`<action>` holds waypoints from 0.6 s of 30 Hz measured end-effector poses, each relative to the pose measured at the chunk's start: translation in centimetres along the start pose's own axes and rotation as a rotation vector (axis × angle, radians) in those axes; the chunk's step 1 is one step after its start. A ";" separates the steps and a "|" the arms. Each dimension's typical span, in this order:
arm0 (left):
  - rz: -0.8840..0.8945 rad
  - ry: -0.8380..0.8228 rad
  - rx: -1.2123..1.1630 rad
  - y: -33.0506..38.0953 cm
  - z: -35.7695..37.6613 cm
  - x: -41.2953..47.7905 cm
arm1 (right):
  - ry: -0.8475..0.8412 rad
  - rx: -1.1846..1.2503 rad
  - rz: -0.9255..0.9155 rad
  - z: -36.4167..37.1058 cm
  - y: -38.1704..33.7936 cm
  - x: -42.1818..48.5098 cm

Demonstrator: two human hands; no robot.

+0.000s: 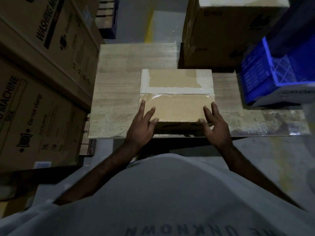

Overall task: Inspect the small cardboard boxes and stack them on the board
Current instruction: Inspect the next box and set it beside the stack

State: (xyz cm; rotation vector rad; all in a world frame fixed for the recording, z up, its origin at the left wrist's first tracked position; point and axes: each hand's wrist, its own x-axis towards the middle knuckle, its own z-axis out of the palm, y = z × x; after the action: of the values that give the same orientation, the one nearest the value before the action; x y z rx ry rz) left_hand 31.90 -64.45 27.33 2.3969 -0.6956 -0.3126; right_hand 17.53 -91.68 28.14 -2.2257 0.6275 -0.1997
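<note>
Hands: left hand (142,126) and right hand (215,126), fingers spread flat on the near corners of the small cardboard box (177,99), thumbs at its near edge, neither clamped.
Box: taped, flat on the board (115,92), toward its front.
Step, as judged: squaring the first box down; next, release and fetch another.
Surrounds: washing machine cartons (42,108) close on the left; blue plastic crate (265,79) and large carton (221,31) crowding the board's right and far side.

The left forearm (102,169) and right forearm (247,165) are bare and reach forward from the body, angling slightly inward. The left grip (141,128) lies palm down, its fingers (142,108) spread and nearly straight, thumb angled inward. The right grip (215,129) mirrors it: palm down, fingers splayed, thumb pointing inward.
</note>
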 end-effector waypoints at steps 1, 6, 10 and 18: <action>-0.025 0.018 -0.022 0.3 -0.2 0.2 | 0.019 0.029 0.002 -0.1 -0.2 0.2; -0.023 0.138 0.068 0.4 -1.0 2.0 | 0.042 0.043 0.066 -0.4 -0.7 2.8; -0.057 0.170 0.152 1.3 -2.3 4.2 | -0.023 0.076 0.149 -1.0 -1.6 5.7; -0.464 0.160 -0.088 1.8 -3.6 9.5 | -0.035 0.249 0.419 -2.0 -3.0 10.9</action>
State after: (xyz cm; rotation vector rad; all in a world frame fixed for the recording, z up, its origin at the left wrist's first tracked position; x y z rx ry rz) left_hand 40.41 -69.13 30.77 2.4429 -0.0455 -0.3268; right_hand 27.37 -96.74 31.09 -1.8111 0.9762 -0.0221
